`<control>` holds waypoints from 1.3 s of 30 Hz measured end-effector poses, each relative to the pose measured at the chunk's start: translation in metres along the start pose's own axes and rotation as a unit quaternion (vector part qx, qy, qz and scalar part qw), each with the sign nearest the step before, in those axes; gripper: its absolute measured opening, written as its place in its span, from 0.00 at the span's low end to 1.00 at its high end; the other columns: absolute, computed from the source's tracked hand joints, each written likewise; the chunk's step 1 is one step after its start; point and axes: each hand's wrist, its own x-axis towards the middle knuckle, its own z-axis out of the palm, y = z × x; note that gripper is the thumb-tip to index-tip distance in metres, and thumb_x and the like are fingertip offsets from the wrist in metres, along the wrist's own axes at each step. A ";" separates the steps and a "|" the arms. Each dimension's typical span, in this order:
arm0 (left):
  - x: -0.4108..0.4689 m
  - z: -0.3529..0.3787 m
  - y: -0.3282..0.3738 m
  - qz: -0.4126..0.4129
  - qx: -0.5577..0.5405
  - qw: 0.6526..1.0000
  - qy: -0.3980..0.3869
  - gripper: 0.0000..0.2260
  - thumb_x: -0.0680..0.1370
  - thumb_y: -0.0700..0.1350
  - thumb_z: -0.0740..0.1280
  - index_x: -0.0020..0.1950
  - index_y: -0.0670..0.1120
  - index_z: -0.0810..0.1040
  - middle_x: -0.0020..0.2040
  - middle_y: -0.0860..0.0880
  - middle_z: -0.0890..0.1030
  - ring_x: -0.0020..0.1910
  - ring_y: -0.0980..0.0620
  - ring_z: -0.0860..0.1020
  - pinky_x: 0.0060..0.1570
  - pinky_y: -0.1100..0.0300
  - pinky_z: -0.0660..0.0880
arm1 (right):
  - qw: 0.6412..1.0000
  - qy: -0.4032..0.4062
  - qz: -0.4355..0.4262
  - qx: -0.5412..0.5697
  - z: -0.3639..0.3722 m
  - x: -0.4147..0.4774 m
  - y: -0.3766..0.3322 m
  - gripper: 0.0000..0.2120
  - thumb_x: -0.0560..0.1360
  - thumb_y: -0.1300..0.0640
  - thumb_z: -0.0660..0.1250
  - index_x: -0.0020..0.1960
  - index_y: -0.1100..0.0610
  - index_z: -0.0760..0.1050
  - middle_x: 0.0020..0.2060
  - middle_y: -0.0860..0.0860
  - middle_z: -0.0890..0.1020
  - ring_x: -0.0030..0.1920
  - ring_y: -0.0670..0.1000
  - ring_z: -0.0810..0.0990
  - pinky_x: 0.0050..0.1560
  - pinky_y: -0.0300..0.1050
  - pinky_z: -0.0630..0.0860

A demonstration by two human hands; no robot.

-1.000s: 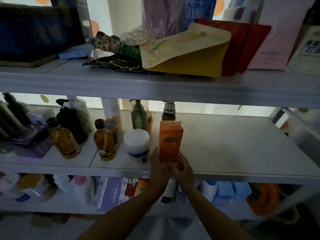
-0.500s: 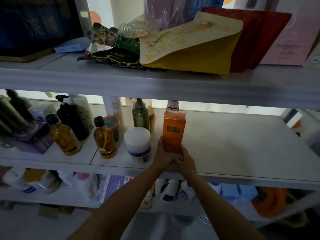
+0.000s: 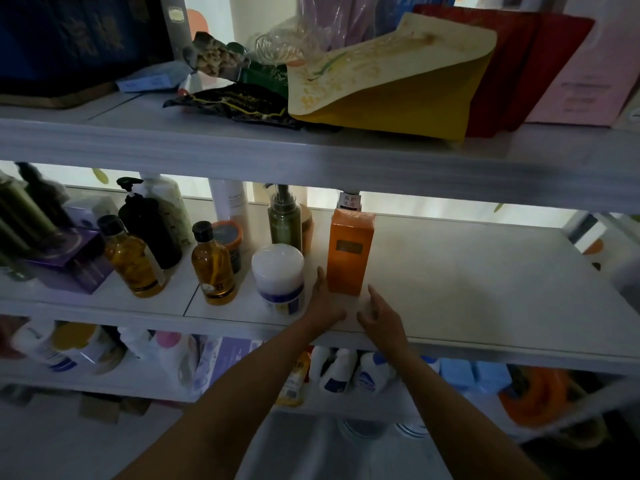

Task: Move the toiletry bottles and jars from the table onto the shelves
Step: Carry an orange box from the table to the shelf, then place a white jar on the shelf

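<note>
Orange carton (image 3: 349, 252) stands upright on the middle shelf (image 3: 467, 278), its long axis vertical. The left hand (image 3: 325, 304), the nearer, lies alongside its lower left edge with fingers straight; whether they touch is hard to judge. The right hand (image 3: 382, 318) sits just in front, fingers loosely curled, holding nothing. The carton is glossy, square-edged card. A white round-lidded jar (image 3: 278, 277) stands just left of it, near a clear amber bottle (image 3: 213, 265).

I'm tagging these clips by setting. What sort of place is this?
Likely a home storage corner, perhaps a small shop: open white shelves crowded with toiletries such as an amber bottle and a white jar, with a yellow bag above.
</note>
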 end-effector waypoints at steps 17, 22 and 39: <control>-0.176 -0.125 -0.120 0.184 0.328 0.926 -0.023 0.41 0.73 0.70 0.52 0.77 0.46 0.49 0.78 0.41 0.51 0.77 0.44 0.51 0.74 0.43 0.53 | 0.932 -0.096 -0.222 -0.271 0.092 -0.127 -0.078 0.41 0.69 0.28 0.56 0.74 0.51 0.59 0.73 0.51 0.64 0.73 0.51 0.62 0.73 0.47 0.53; -0.250 -0.234 -0.200 0.049 0.351 0.934 0.036 0.42 0.72 0.69 0.49 0.76 0.41 0.53 0.75 0.39 0.61 0.73 0.40 0.63 0.68 0.42 0.65 | 0.900 -0.148 -0.286 -0.293 0.186 -0.154 -0.161 0.44 0.70 0.25 0.47 0.72 0.56 0.64 0.70 0.54 0.69 0.69 0.54 0.69 0.68 0.52 0.64; -0.505 -0.433 -0.373 -0.280 0.356 0.852 0.261 0.53 0.58 0.76 0.22 0.75 0.45 0.32 0.75 0.49 0.33 0.74 0.51 0.33 0.69 0.55 0.30 | 0.739 -0.334 -0.526 -0.256 0.441 -0.262 -0.434 0.63 0.51 0.17 0.28 0.77 0.53 0.38 0.77 0.47 0.42 0.76 0.47 0.42 0.75 0.49 0.42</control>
